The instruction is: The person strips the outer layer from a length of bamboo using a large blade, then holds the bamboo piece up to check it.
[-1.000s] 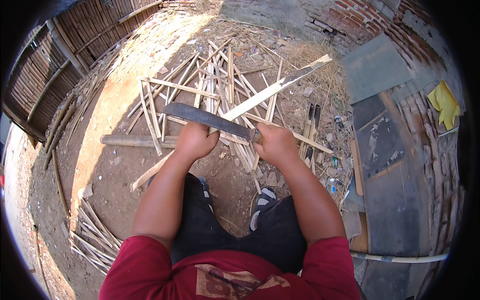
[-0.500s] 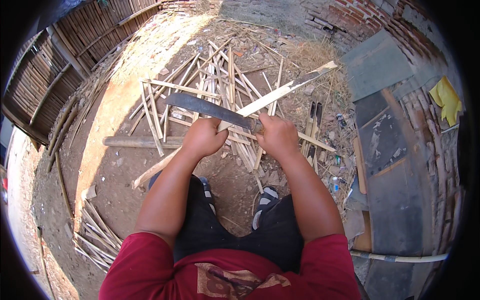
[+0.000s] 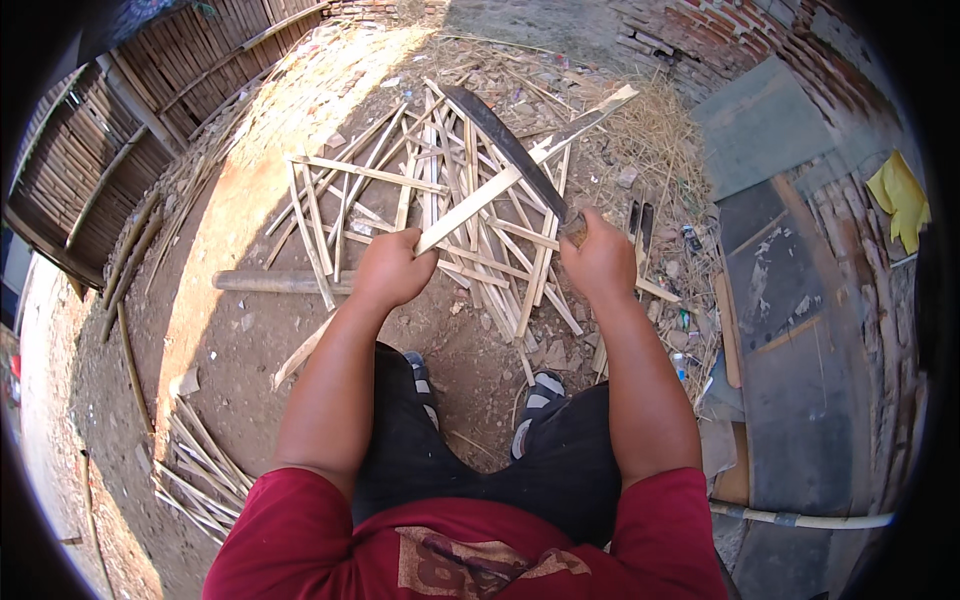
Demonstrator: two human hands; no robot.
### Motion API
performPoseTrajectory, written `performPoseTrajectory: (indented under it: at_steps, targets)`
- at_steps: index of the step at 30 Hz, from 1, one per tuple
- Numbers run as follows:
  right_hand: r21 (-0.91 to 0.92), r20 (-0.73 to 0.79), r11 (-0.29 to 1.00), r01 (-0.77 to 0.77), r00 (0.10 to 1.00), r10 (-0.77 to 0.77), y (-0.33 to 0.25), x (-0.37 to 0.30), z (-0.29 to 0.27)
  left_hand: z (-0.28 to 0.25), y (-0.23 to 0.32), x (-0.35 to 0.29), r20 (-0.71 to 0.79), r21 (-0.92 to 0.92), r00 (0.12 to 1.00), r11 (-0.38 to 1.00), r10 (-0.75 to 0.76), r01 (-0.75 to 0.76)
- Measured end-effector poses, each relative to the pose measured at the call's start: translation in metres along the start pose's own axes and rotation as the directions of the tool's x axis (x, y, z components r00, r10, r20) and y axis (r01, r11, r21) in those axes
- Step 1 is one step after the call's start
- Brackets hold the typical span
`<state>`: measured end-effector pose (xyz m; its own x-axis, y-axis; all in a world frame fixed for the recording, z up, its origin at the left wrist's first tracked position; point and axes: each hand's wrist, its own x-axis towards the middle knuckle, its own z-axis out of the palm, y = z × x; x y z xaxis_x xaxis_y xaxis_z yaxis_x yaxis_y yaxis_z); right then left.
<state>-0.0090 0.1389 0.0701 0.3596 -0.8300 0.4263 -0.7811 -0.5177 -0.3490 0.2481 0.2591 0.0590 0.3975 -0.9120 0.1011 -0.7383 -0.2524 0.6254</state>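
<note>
The left hand is closed around a long, pale wooden strip slanting across the frame's upper centre; the right hand grips a dark, curved metal machete, blade crossing the strip.

You are in an outdoor yard: bare brown earth lies partly in sun, a brown fence of upright cane-like slats on your left, a crumbling red-brick wall ahead to your right, dry straw-coloured grass near it.
</note>
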Motion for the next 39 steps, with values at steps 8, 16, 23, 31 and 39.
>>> performPoseTrajectory:
  at_steps: [8, 16, 23, 31, 39]
  targets:
    - [-0.029, 0.085, 0.951, 0.308, 0.949, -0.305, -0.012, -0.011, 0.002, 0.0, 0.007, -0.008, -0.009, -0.002, 0.999, 0.999, 0.037, -0.037]
    - [0.011, 0.197, 1.0, 0.004, 0.98, -0.006, 0.009, -0.002, -0.006, 0.005, 0.006, -0.008, 0.038, 0.115, 0.999, 0.993, 0.011, -0.015]
    - [0.015, 0.101, 0.998, 0.053, 0.993, -0.054, 0.03, 0.001, -0.007, -0.007, 0.015, -0.015, -0.076, 0.203, 0.996, 0.979, 0.041, -0.025]
    - [0.047, 0.259, 0.969, 0.241, 0.934, -0.245, 0.01, -0.011, -0.005, -0.001, 0.011, -0.011, -0.057, 0.265, 0.993, 0.96, 0.104, -0.086]
    - [0.131, 0.112, 0.979, -0.156, 0.984, 0.142, 0.042, 0.003, -0.059, -0.013, 0.002, -0.019, -0.12, 0.158, 0.987, 0.984, 0.106, -0.086]
